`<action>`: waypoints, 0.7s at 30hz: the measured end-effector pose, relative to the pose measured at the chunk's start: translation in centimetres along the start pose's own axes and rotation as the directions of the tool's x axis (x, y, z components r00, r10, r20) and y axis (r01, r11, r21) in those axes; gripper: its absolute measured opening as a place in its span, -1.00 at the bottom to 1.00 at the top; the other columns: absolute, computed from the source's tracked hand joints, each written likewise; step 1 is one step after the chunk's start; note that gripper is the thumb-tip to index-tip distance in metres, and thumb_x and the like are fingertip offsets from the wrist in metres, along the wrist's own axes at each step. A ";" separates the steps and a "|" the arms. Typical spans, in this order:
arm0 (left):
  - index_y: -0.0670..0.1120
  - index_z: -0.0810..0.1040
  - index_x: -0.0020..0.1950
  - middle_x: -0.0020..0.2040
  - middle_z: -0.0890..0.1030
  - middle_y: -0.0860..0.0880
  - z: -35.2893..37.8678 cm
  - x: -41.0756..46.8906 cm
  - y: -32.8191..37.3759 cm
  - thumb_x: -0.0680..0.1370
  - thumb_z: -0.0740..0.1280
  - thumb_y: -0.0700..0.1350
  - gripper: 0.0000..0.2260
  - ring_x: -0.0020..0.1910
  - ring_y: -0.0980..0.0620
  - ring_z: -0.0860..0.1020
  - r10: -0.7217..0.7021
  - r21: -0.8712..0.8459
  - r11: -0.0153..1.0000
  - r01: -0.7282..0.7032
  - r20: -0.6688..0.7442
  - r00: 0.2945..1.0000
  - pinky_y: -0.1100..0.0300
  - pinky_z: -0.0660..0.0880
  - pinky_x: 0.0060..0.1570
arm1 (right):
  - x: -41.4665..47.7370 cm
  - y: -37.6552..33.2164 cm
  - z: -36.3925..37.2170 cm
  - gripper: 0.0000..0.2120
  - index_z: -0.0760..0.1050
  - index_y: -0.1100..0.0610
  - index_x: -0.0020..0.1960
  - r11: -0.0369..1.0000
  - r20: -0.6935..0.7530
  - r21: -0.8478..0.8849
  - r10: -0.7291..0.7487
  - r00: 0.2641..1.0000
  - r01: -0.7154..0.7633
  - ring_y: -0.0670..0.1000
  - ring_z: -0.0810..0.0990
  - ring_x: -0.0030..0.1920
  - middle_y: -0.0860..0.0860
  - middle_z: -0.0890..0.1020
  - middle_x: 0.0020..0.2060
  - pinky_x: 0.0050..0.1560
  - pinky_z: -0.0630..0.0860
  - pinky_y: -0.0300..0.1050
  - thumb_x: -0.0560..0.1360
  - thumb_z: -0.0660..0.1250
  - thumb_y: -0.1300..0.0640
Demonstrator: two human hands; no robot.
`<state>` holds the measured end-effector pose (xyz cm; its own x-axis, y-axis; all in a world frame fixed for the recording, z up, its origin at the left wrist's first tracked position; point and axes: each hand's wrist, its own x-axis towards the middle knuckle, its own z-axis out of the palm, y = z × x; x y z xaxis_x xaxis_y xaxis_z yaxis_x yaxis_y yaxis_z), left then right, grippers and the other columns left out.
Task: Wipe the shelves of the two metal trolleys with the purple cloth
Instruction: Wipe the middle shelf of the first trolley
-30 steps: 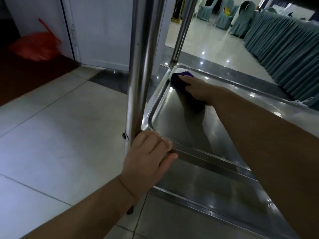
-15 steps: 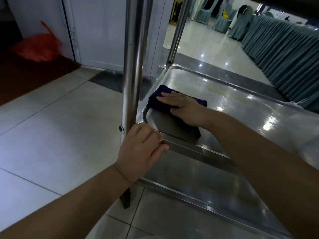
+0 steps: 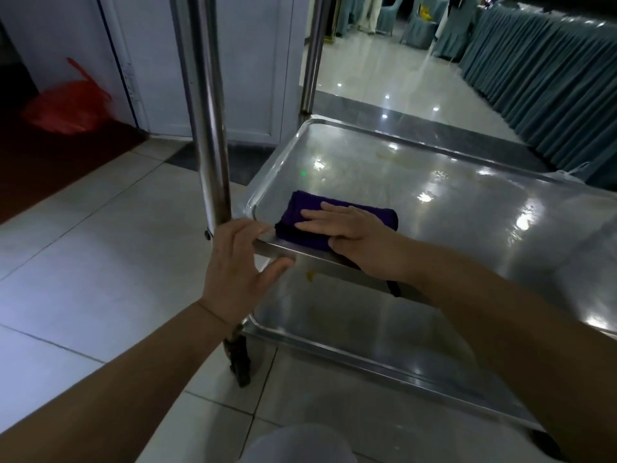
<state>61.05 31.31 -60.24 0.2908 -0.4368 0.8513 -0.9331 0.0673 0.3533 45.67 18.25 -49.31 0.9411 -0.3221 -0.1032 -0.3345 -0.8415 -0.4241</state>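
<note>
**A:** Start at the left. What's over there?

**B:** A red plastic bag (image 3: 63, 108) slumped on dark flooring by the wall, with a white door (image 3: 247, 61) beside it. Pale floor tiles (image 3: 100, 262) run from there to the steel trolley (image 3: 500, 235).

**A:** And the trolley's left side?

**B:** The near post (image 3: 208, 111) rises at the near-left corner, with a caster (image 3: 238, 359) under it. The far post (image 3: 314, 51) stands at the far-left corner.

**A:** Where's the left hand?

**B:** The left hand (image 3: 240, 265) is at the foot of the near post. It grips the near-left corner of the higher shelf (image 3: 417, 195), with its fingers curled over the rim and its thumb stretched out below.

**A:** The cloth?

**B:** The purple cloth (image 3: 300, 215) lies folded on that same shelf, in the near-left corner, just inside the rim and close to the left hand's fingers.

**A:** And the other hand?

**B:** The right hand (image 3: 347, 228) lies flat on top of the cloth. Its fingers are straight, point towards the left edge and press down rather than grasp.

**A:** The rest of the shelf?

**B:** It is glossy with reflected lights, and there is a yellowish smear (image 3: 394, 157) near the far edge. The lower shelf (image 3: 350, 315) shows beneath the near edge.

**A:** Far right?

**B:** Teal skirted tables (image 3: 551, 78) line the shiny hall floor, with covered chairs (image 3: 417, 25) behind them.
</note>
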 end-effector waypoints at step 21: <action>-0.22 0.59 0.03 -0.07 0.60 -0.18 -0.2 0.0 1.6 0.52 0.29 0.02 -0.68 -0.05 -0.23 0.52 0.035 0.155 0.986 -0.054 0.124 0.992 0.15 0.22 0.11 | -15.5 8.6 -3.2 -0.38 0.40 -0.41 0.15 0.885 -0.207 0.336 0.404 0.891 -0.323 -0.14 0.08 0.50 -0.26 0.32 0.35 0.54 -0.06 -0.02 0.58 0.16 0.38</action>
<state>59.58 31.56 -59.57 0.2293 -0.5421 0.8084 -0.9691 -0.0490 0.2419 28.07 14.61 -48.43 0.6933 -0.7166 -0.0766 -0.5831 -0.4953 -0.6440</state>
